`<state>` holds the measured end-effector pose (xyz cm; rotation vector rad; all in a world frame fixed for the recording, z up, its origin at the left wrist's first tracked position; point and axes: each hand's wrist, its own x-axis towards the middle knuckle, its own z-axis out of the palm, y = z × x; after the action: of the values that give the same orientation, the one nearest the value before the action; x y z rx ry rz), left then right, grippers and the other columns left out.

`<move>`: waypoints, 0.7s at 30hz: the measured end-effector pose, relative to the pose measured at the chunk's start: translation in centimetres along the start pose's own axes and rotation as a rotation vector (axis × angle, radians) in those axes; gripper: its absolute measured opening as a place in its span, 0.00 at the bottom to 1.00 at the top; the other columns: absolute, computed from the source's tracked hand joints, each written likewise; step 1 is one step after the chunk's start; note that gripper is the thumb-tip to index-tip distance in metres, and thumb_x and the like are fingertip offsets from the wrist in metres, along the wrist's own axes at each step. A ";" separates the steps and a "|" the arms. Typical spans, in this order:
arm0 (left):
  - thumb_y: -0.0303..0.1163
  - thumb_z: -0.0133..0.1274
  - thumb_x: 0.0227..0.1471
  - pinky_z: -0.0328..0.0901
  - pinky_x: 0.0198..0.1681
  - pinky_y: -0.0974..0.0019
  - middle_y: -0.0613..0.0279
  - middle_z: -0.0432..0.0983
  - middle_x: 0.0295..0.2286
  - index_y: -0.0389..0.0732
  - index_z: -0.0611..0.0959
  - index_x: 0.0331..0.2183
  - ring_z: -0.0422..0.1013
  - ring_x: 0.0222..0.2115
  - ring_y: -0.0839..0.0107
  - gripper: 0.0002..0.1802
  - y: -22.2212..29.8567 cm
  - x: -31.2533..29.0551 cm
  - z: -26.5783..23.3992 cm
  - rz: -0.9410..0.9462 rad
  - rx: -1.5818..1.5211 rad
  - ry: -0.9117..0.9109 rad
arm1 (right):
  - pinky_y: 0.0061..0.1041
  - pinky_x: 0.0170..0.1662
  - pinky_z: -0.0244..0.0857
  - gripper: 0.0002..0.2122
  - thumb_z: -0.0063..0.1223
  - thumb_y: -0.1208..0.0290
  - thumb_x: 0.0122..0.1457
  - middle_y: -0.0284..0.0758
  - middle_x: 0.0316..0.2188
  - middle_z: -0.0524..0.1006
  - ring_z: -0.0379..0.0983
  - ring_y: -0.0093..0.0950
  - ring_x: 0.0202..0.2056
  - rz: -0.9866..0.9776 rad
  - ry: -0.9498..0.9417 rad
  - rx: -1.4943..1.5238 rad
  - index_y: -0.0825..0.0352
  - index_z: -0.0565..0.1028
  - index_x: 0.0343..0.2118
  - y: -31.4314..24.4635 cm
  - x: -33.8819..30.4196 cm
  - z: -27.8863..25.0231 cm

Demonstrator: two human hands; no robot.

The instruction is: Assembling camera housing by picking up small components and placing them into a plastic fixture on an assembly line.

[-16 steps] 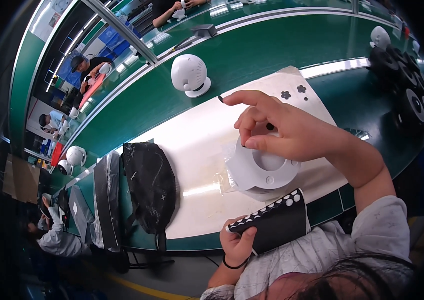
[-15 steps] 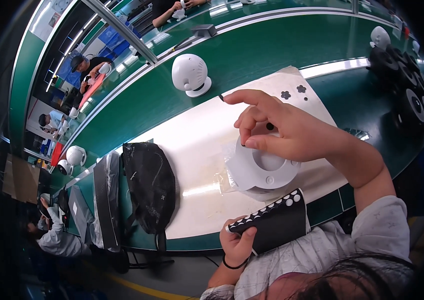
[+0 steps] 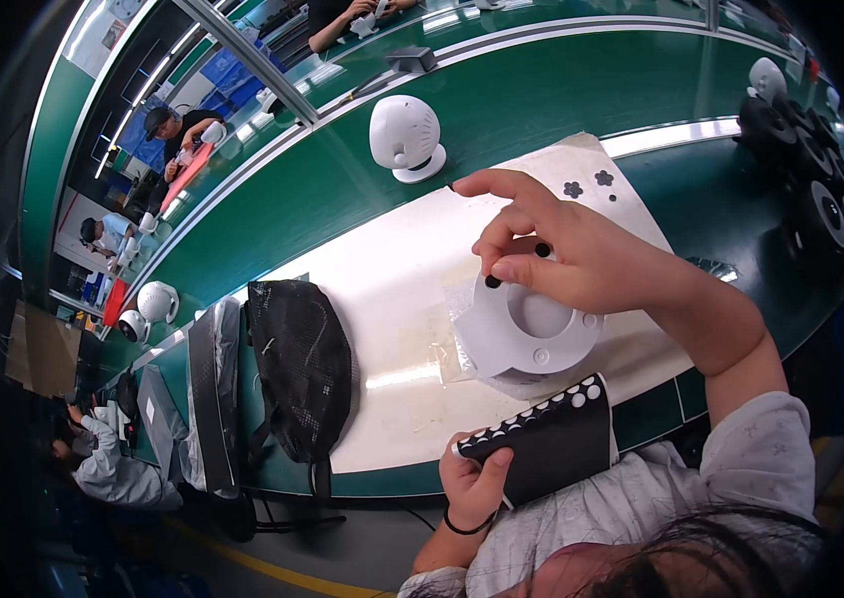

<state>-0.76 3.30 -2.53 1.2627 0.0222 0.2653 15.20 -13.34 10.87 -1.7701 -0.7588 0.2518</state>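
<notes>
My left hand (image 3: 474,480) grips a black sheet of round pads (image 3: 563,448) near the table's front edge; white round spots line its upper edge. Over a white ring-shaped base (image 3: 502,344) is my right hand (image 3: 552,244), thumb and a bent finger pinched together at a black round pad (image 3: 493,282) on the ring's left side. Its index finger stretches out to the left with a small black pad (image 3: 455,186) at the tip. Another black pad (image 3: 542,250) sits on the ring's far side. Round recesses show on its near and right parts. Clear plastic wrap lies under the base.
A pale mat (image 3: 392,329) covers the table. Flower-shaped black pieces (image 3: 603,178) lie at its far right. A black mesh bag (image 3: 300,364) stands left, a white round-headed fan (image 3: 405,138) beyond the mat. Black round parts (image 3: 821,214) are piled far right. Other people work beyond.
My right hand has lifted slightly, and a black pad now shows at its fingertips on the ring. The white fan has moved right along the green surface. My left hand stays nearly still.
</notes>
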 end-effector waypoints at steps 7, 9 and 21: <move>0.28 0.54 0.45 0.55 0.24 0.80 0.69 0.67 0.21 0.35 0.69 0.28 0.60 0.21 0.84 0.11 0.2 0.2 0.6 -0.032 0.005 0.003 | 0.28 0.48 0.56 0.26 0.43 0.80 0.49 0.35 0.29 0.72 0.67 0.29 0.41 -0.046 -0.039 -0.049 0.64 0.52 0.53 0.3 -0.4 -0.6; 0.27 0.54 0.45 0.55 0.24 0.80 0.69 0.67 0.20 0.35 0.69 0.28 0.60 0.21 0.84 0.10 0.1 0.2 0.6 -0.025 0.021 0.003 | 0.28 0.48 0.56 0.26 0.42 0.79 0.50 0.36 0.30 0.72 0.67 0.30 0.43 -0.023 -0.064 -0.043 0.64 0.52 0.53 0.2 -0.4 -1.0; 0.25 0.53 0.45 0.54 0.22 0.81 0.70 0.66 0.19 0.35 0.69 0.27 0.59 0.19 0.85 0.09 0.1 0.5 1.2 -0.044 0.001 0.005 | 0.38 0.53 0.47 0.22 0.42 0.81 0.48 0.35 0.33 0.74 0.69 0.30 0.41 -0.370 -0.034 -0.542 0.62 0.58 0.49 0.0 -1.8 -1.0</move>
<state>-0.13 2.27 -1.99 1.2614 0.0542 0.2307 14.33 -15.26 10.87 -2.0790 -1.2437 -0.1929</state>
